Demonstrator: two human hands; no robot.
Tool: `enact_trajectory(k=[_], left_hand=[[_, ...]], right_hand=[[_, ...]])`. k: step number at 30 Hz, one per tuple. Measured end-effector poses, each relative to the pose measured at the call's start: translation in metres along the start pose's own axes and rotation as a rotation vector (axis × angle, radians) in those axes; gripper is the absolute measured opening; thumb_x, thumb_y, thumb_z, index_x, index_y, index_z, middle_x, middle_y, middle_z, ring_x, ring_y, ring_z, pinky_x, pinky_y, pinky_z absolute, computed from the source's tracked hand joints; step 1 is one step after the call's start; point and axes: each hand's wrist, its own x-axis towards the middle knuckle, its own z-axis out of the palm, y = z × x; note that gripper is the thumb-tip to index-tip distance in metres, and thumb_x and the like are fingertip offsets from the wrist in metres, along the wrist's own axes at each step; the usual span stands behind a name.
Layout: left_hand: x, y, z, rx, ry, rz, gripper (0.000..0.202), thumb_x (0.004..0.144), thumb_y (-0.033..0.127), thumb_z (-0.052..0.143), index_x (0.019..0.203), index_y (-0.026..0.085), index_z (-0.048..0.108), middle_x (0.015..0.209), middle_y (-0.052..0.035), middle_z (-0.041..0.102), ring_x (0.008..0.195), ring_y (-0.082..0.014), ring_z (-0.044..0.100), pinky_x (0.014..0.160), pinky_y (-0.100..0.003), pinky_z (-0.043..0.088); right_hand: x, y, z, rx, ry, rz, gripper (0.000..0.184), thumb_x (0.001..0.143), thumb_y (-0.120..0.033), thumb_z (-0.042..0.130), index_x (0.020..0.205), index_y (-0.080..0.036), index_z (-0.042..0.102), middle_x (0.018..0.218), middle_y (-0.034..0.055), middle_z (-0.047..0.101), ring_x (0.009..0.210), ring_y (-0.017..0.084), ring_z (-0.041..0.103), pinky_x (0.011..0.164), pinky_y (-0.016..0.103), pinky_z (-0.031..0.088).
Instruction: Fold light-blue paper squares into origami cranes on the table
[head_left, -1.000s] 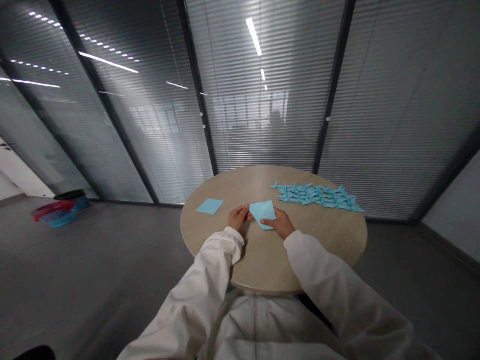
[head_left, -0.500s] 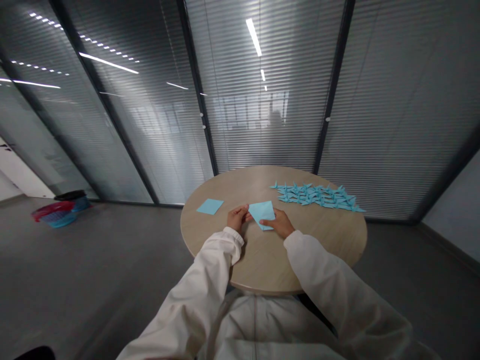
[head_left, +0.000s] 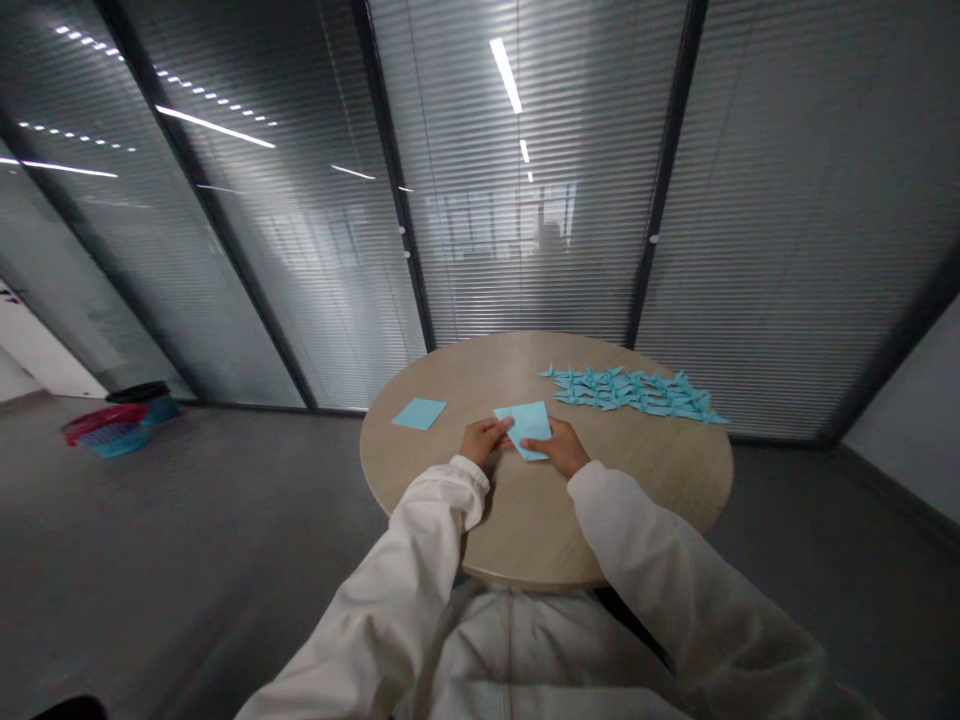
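Observation:
A folded piece of light-blue origami paper (head_left: 529, 420) is held up between my two hands over the round table. My left hand (head_left: 486, 440) pinches its left edge, thumb on top. On the other side my right hand (head_left: 562, 447) grips the lower right part, with the thumb lying across the face of the paper. The fingers beneath the paper are partly hidden. To the left, a flat blue sheet of paper (head_left: 419, 413) lies on the tabletop, apart from my hands.
Several blue folded paper cranes (head_left: 634, 390) lie in rows at the right back of the wooden table (head_left: 532, 540). Behind it stands a glass partition with blinds (head_left: 525, 270). Two baskets, one blue with a red liner (head_left: 112, 432), sit on the floor at left.
My left hand has shifted slightly right and its thumb now lies on the paper's left side, lower than before. My right hand keeps its hold almost unmoved.

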Motion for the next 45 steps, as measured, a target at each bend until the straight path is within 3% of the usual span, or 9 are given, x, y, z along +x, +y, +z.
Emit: enact_trajectory(k=[9,14,16,20,31,37,42,45], left_hand=[[-0.0038,0.0028,0.0019,0.037,0.028,0.078,0.038,0.05,0.045,0.078,0.056,0.012,0.061,0.053,-0.0001,0.058,0.053,-0.0119,0.057,0.057,-0.026,0.049],[-0.0033,0.0011,0.0014,0.123,-0.083,0.019,0.042,0.048,0.048,0.079,0.064,0.011,0.065,0.059,-0.0024,0.062,0.057,-0.014,0.058,0.063,-0.029,0.049],[-0.0048,0.0022,0.0025,0.192,-0.102,0.031,0.043,0.046,0.049,0.079,0.06,0.011,0.063,0.055,-0.0014,0.059,0.056,-0.0137,0.057,0.061,-0.028,0.048],[-0.0077,0.0046,0.0044,0.291,-0.019,0.114,0.046,0.046,0.052,0.078,0.045,0.013,0.053,0.043,0.0021,0.048,0.047,-0.0103,0.048,0.052,-0.025,0.042],[-0.0038,0.0013,0.0001,0.309,0.097,0.179,0.046,0.051,0.05,0.075,0.044,0.013,0.05,0.04,0.0051,0.04,0.041,-0.0049,0.034,0.044,-0.021,0.029],[-0.0048,0.0055,0.0018,0.257,0.057,0.153,0.044,0.048,0.05,0.077,0.047,0.012,0.055,0.044,0.0019,0.049,0.045,-0.0076,0.043,0.048,-0.022,0.037],[-0.0076,0.0073,0.0054,0.148,-0.049,0.067,0.045,0.045,0.051,0.078,0.063,0.011,0.066,0.058,-0.0033,0.062,0.057,-0.015,0.057,0.06,-0.028,0.047],[-0.0103,0.0086,0.0066,0.218,-0.057,0.047,0.044,0.045,0.052,0.077,0.055,0.012,0.063,0.053,-0.0022,0.059,0.053,-0.0138,0.055,0.056,-0.026,0.044]], right_hand=[[-0.0016,-0.0073,0.0,0.008,-0.018,-0.011,0.042,0.053,-0.029,0.077,0.09,-0.012,0.067,0.086,0.0077,0.071,0.073,0.02,0.064,0.072,0.034,0.051],[0.0001,-0.003,-0.0018,0.025,-0.009,-0.008,0.042,0.052,-0.029,0.077,0.089,-0.012,0.067,0.084,0.0075,0.071,0.071,0.019,0.064,0.07,0.034,0.051],[0.0008,-0.0014,-0.0021,0.026,-0.009,-0.008,0.042,0.052,-0.029,0.077,0.089,-0.012,0.067,0.084,0.0071,0.071,0.071,0.019,0.064,0.07,0.034,0.052],[0.0021,0.001,-0.0023,0.017,-0.005,-0.021,0.044,0.053,-0.029,0.077,0.093,-0.014,0.066,0.087,0.006,0.07,0.075,0.02,0.065,0.073,0.035,0.052],[0.0003,-0.0042,-0.0019,0.119,-0.037,-0.001,0.043,0.052,-0.026,0.076,0.09,-0.014,0.062,0.087,0.0079,0.071,0.076,0.021,0.066,0.073,0.034,0.052],[0.0003,-0.0033,-0.0032,0.113,-0.039,0.0,0.041,0.053,-0.027,0.075,0.089,-0.014,0.062,0.085,0.0073,0.071,0.075,0.02,0.066,0.072,0.034,0.052],[0.0011,-0.002,-0.0041,0.119,-0.021,-0.003,0.039,0.053,-0.027,0.075,0.087,-0.014,0.062,0.084,0.0075,0.071,0.073,0.021,0.066,0.071,0.034,0.052],[0.0006,-0.0035,-0.0033,0.124,-0.01,0.011,0.04,0.052,-0.027,0.076,0.087,-0.013,0.063,0.084,0.0077,0.071,0.073,0.021,0.067,0.071,0.034,0.052]])
